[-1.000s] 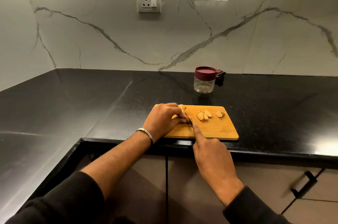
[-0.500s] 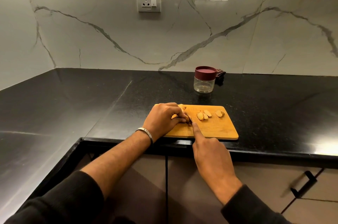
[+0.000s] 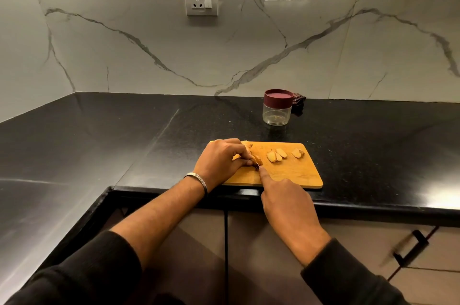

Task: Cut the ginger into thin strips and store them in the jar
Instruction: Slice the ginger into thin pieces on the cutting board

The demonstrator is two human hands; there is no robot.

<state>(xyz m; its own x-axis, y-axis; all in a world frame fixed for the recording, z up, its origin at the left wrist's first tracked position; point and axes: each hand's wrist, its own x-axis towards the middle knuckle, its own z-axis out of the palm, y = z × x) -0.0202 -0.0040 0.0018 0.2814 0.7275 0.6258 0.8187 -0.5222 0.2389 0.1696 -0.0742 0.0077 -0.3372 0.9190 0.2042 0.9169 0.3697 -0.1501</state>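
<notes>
A wooden cutting board [image 3: 293,172] lies at the counter's front edge. My left hand [image 3: 221,161] grips a piece of ginger [image 3: 255,157] at the board's left end, fingers curled over it. My right hand [image 3: 286,201] holds a knife; its forefinger lies along the blade's back, and only a sliver of the blade [image 3: 257,165] shows against the ginger. Several cut ginger slices [image 3: 276,155] lie in the board's middle, and one more slice [image 3: 298,153] to their right. A clear jar [image 3: 277,111] with a maroon lid on stands behind the board.
A small dark object [image 3: 298,103] lies behind the jar by the marble wall. A wall socket [image 3: 201,1] sits above. The black counter [image 3: 124,145] turns a corner on the left. Cabinet doors with a black handle [image 3: 410,247] are below the counter edge.
My right hand has shifted slightly with the knife at the ginger. My left hand keeps its grip in the same place. The slices have not moved.
</notes>
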